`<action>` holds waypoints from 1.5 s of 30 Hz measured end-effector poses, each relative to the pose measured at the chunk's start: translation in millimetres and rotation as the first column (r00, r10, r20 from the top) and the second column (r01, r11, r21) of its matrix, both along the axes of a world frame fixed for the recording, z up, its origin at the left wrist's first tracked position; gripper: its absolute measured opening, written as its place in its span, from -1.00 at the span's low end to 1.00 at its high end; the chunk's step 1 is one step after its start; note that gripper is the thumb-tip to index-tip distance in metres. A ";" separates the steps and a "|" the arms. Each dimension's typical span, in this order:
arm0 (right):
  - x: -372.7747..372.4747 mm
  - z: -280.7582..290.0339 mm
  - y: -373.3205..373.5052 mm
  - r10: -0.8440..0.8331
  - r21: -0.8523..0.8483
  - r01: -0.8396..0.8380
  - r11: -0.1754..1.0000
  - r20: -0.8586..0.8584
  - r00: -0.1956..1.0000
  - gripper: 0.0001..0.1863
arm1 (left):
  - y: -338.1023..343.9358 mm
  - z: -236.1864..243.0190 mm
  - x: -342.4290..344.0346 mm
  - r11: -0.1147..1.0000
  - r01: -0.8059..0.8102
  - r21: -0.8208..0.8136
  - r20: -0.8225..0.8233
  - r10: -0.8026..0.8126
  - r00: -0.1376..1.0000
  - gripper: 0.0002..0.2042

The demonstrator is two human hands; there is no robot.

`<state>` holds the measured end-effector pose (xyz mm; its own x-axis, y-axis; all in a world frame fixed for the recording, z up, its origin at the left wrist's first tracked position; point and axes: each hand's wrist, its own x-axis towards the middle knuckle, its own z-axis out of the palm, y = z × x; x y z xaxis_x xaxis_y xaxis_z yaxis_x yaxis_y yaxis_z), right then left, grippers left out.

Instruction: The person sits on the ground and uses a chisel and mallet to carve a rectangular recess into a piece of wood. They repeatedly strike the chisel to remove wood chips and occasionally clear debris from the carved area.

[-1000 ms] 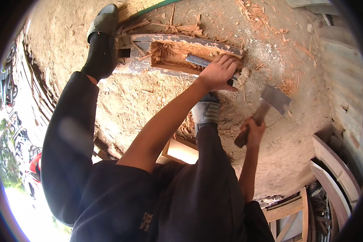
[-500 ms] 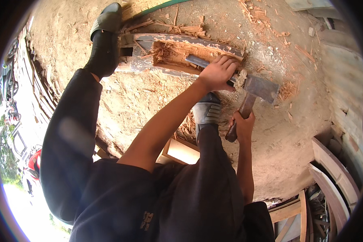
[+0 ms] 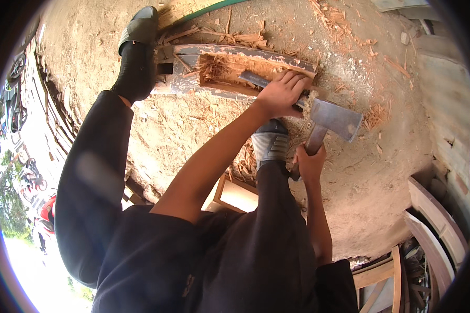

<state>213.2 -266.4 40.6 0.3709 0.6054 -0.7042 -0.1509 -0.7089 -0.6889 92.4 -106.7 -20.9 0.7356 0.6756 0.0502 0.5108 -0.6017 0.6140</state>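
Note:
My left hand (image 3: 283, 95) is wrapped around a chisel (image 3: 254, 79) with a dark flat blade. The blade slants into a long hollow cut in a weathered wooden beam (image 3: 188, 83), and my hand rests by the beam's right end. A pale, frayed butt (image 3: 311, 101) shows at the chisel's handle end. Close beside that butt is the broad metal head of a hatchet (image 3: 338, 121), blunt side toward the chisel; contact is hard to make out. My right hand (image 3: 310, 163) is closed around its wooden handle, near my right foot.
My left foot (image 3: 140, 28) is against the beam's left end, and my right foot (image 3: 270, 142) stands near its right end. Wood chips (image 3: 245, 39) litter the dirt floor. Curved boards (image 3: 436, 229) lean at the lower right. A wooden box-like piece (image 3: 235, 195) lies between my legs.
The hatchet head has tilted slightly, its edge lower on the right. My right hand has shifted a little, covering more of the handle. The left hand and chisel stay nearly in place.

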 end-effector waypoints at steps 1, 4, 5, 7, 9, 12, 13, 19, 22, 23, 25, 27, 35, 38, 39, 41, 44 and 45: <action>1.1 1.4 0.4 -0.008 0.002 0.008 1.000 -0.017 1.000 -0.83 | -1.0 -0.7 -2.6 1.000 0.017 -0.023 0.001 -0.017 1.000 -0.12; 7.2 3.1 7.7 -0.057 0.003 0.057 0.998 -0.060 0.997 -0.83 | -0.4 1.0 -7.5 0.999 0.028 0.023 -0.007 -0.028 1.000 -0.12; 8.0 2.5 8.1 -0.088 -0.019 0.087 0.996 -0.078 0.993 -0.83 | -1.7 0.9 -8.5 0.999 0.022 0.049 -0.015 -0.021 1.000 -0.13; 12.8 2.0 7.4 -0.116 -0.037 0.113 0.993 -0.069 0.991 -0.84 | 0.6 -1.1 -6.3 0.997 0.057 0.052 0.008 -0.057 0.998 -0.18; 24.3 2.2 -3.0 -0.108 -0.042 0.107 0.993 -0.016 0.994 -0.86 | 1.2 -1.3 -8.1 0.991 0.110 0.070 0.025 -0.112 0.993 -0.25; 36.0 -0.1 -16.7 -0.168 -0.107 0.165 0.980 -0.015 0.986 -0.86 | 9.4 -2.9 -14.8 0.969 0.199 0.145 0.045 -0.208 0.977 -0.39; 40.1 -1.5 -21.1 -0.186 -0.117 0.184 0.976 -0.001 0.983 -0.86 | 11.4 -3.0 -14.8 0.960 0.222 0.170 0.054 -0.234 0.971 -0.44; 44.3 -8.7 -41.1 -0.317 -0.186 0.317 0.930 0.031 0.948 -0.87 | 25.8 10.7 6.7 0.989 0.073 0.127 0.131 -0.089 0.987 -0.57; 40.9 -15.4 -45.4 -0.338 -0.188 0.332 0.924 0.001 0.941 -0.87 | 30.4 5.8 15.2 0.961 0.135 0.241 0.084 -0.159 0.984 -0.59; 38.4 -15.4 -47.6 -0.338 -0.188 0.328 0.926 -0.026 0.941 -0.87 | 28.8 1.2 15.3 0.957 0.136 0.258 0.082 -0.162 0.983 -0.59; 34.1 -14.9 -49.8 -0.317 -0.193 0.301 0.934 -0.056 0.947 -0.87 | 29.4 -8.6 15.3 0.950 0.180 0.254 0.030 -0.193 0.981 -0.59; 28.6 -16.2 -43.6 -0.273 -0.194 0.255 0.947 -0.070 0.960 -0.87 | 35.6 -15.0 17.5 0.932 0.206 0.298 0.006 -0.217 0.976 -0.58; 20.9 5.3 -26.1 -0.313 -0.242 0.274 0.931 -0.138 0.940 -0.84 | 57.5 -25.0 22.3 0.928 0.258 0.268 0.016 -0.272 0.962 -0.52; 23.3 4.8 -28.5 -0.321 -0.195 0.291 0.937 -0.144 0.936 -0.84 | 58.5 -25.7 22.5 0.935 0.255 0.245 0.012 -0.266 0.964 -0.49; 25.7 3.6 -31.8 -0.315 -0.158 0.293 0.943 -0.143 0.938 -0.85 | 60.1 -24.0 22.9 0.935 0.255 0.246 0.009 -0.265 0.964 -0.49; 29.2 8.3 -39.8 -0.327 -0.192 0.299 0.935 -0.139 0.935 -0.85 | 55.1 -21.8 20.5 0.934 0.248 0.258 -0.026 -0.250 0.968 -0.47; 30.7 21.2 -49.3 -0.337 -0.198 0.304 0.932 -0.168 0.926 -0.86 | 48.3 -16.9 12.4 0.941 0.214 0.263 -0.158 -0.177 0.971 -0.42; 35.1 28.5 -54.8 -0.342 -0.186 0.310 0.932 -0.172 0.924 -0.86 | 44.2 -11.1 16.0 0.945 0.188 0.268 -0.206 -0.134 0.969 -0.41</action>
<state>248.2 -321.2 69.1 0.3731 0.3542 -0.8575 -0.5134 -0.6910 -0.5089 108.4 -62.5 -31.9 0.8478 0.5247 0.0769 0.4794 -0.8203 0.3117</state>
